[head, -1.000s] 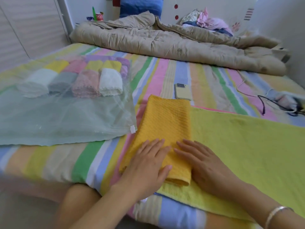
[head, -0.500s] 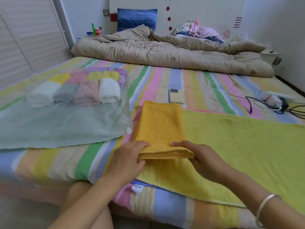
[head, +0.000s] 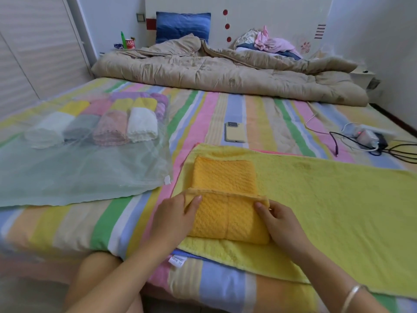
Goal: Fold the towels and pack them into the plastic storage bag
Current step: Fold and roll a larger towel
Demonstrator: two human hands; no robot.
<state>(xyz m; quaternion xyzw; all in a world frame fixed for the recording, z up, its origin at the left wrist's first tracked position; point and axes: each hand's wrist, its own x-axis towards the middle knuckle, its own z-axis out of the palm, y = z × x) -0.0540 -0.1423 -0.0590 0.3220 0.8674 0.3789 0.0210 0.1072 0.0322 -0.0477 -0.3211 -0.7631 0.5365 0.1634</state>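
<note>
On the striped bed (head: 67, 222), near its front edge, the left hand (head: 173, 220) and right hand (head: 282, 224) are pinching the turned-over edge of the orange towel (head: 225, 213), one at each corner. It is lying on a spread yellow towel (head: 327, 199). Just left, the plastic storage bag (head: 79, 177) is holding rolled towels (head: 142, 125). A phone (head: 235, 132) is lying just beyond, cables (head: 352, 141) off right.

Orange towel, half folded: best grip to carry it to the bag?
Probably the folded near half of the orange towel, by its two side ends, coming from left and right, where the left hand and right hand pinch it. Layers stack there; the far half lies flat on the yellow towel.
</note>
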